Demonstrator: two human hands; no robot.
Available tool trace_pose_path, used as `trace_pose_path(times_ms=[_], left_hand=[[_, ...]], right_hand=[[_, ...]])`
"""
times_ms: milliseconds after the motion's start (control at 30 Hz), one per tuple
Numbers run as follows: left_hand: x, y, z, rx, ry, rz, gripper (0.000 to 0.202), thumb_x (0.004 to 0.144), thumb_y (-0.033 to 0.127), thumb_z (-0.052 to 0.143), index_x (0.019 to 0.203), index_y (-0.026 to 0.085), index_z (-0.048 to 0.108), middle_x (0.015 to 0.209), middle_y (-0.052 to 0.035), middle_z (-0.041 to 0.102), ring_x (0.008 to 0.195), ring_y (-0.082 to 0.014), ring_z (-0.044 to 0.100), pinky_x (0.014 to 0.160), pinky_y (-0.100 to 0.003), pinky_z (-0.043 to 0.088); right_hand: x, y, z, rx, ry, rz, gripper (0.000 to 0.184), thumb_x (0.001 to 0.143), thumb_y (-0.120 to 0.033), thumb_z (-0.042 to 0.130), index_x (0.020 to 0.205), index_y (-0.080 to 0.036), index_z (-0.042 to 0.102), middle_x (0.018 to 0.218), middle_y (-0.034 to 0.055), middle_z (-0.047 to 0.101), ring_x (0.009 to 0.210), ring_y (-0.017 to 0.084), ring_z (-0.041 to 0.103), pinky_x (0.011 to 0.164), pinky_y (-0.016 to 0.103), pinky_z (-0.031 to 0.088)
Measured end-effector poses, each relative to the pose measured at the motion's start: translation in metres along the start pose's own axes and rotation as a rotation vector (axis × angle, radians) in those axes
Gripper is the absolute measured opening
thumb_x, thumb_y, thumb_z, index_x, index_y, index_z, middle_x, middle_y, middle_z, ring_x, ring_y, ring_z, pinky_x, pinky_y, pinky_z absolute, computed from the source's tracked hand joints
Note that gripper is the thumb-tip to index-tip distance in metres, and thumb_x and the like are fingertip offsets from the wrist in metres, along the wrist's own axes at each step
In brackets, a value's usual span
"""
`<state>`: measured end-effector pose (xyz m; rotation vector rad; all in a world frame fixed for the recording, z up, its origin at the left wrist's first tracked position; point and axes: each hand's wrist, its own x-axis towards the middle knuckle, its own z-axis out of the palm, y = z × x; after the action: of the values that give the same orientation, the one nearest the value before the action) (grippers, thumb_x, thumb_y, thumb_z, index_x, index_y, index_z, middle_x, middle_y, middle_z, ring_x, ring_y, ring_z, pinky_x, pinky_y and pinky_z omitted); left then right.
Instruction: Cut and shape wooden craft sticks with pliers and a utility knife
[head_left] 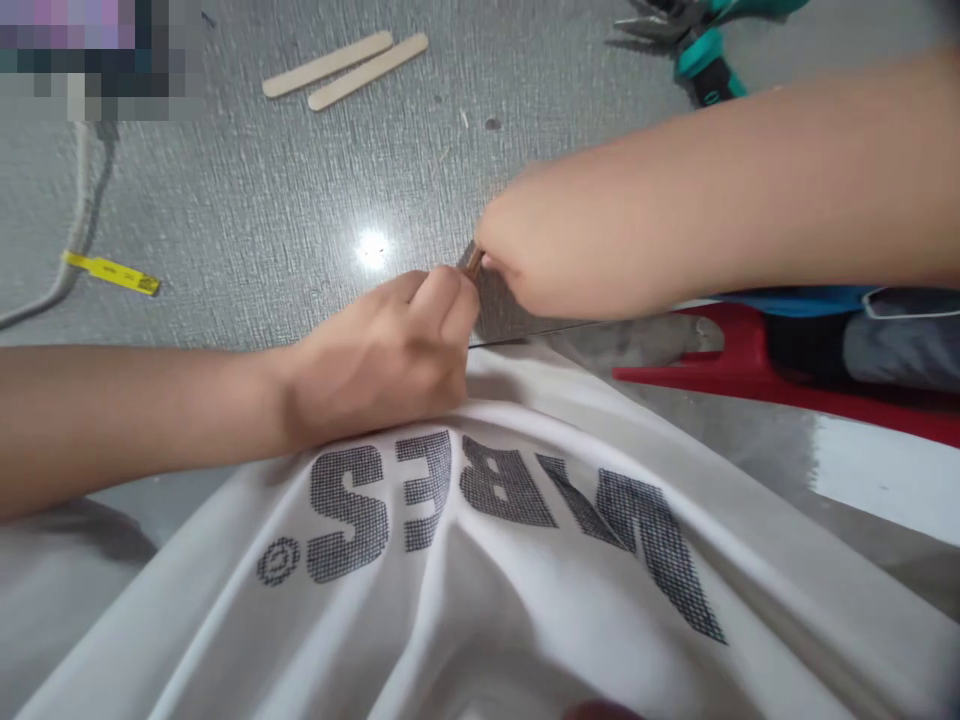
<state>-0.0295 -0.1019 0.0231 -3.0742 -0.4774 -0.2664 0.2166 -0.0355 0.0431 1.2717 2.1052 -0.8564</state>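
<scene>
My left hand [405, 335] is closed at the table's near edge, its fingers pinched around one end of a thin brown strip [474, 262]. The strip's other end runs into my right hand [517, 240], which is curled over it, wrist bent. Most of the right fingers are hidden under that hand and slightly smeared. Only a short length of the strip shows between the two hands, so its exact kind is unclear. Two flat wooden craft sticks [345, 70] lie side by side on the tabletop, beyond both hands.
Pliers with teal and black handles [701, 60] lie at the far right of the grey table [247, 200]. A grey cable [81, 200] with a yellow tag [120, 275] runs along the left. A red plastic stool or chair [735, 350] stands right, below the table edge.
</scene>
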Motion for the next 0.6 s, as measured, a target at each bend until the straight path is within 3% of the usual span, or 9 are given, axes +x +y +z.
trace_pose_path(times_ms=[167, 333, 500, 600], left_hand=[[0.003, -0.007, -0.006, -0.069, -0.037, 0.003, 0.023, 0.107, 0.012, 0.057, 0.101, 0.011, 0.079, 0.106, -0.0177, 0.073, 0.098, -0.0300, 0.068, 0.074, -0.044, 0.063], [0.005, -0.008, -0.007, -0.161, -0.059, -0.071, 0.023, 0.110, 0.017, 0.057, 0.109, 0.011, 0.080, 0.109, -0.0181, 0.074, 0.096, -0.0303, 0.069, 0.074, -0.044, 0.062], [0.004, -0.008, -0.006, -0.135, -0.061, -0.121, 0.026, 0.114, 0.025, 0.056, 0.110, 0.011, 0.077, 0.105, -0.0164, 0.075, 0.087, -0.0272, 0.069, 0.070, -0.041, 0.061], [0.005, -0.014, -0.007, -0.157, -0.049, -0.110, 0.029, 0.117, 0.028, 0.055, 0.107, 0.012, 0.077, 0.105, -0.0143, 0.075, 0.092, -0.0267, 0.072, 0.072, -0.039, 0.061]], right_hand=[[-0.020, -0.016, -0.012, -0.042, 0.003, 0.016, 0.048, 0.121, -0.044, 0.044, 0.090, -0.018, 0.072, 0.092, 0.0090, 0.077, 0.095, 0.023, 0.071, 0.081, 0.036, 0.048], [-0.032, -0.031, -0.021, -0.184, 0.005, 0.075, 0.045, 0.121, -0.042, 0.044, 0.085, -0.022, 0.062, 0.079, 0.0046, 0.067, 0.068, 0.017, 0.053, 0.069, 0.037, 0.036], [-0.033, -0.012, -0.012, -0.108, 0.134, 0.081, 0.044, 0.121, -0.046, 0.044, 0.090, -0.023, 0.064, 0.083, 0.0023, 0.070, 0.077, 0.019, 0.060, 0.074, 0.038, 0.035], [-0.036, -0.003, -0.008, -0.048, 0.163, 0.042, 0.042, 0.121, -0.047, 0.045, 0.095, -0.024, 0.068, 0.088, 0.0028, 0.075, 0.082, 0.021, 0.066, 0.077, 0.039, 0.036]])
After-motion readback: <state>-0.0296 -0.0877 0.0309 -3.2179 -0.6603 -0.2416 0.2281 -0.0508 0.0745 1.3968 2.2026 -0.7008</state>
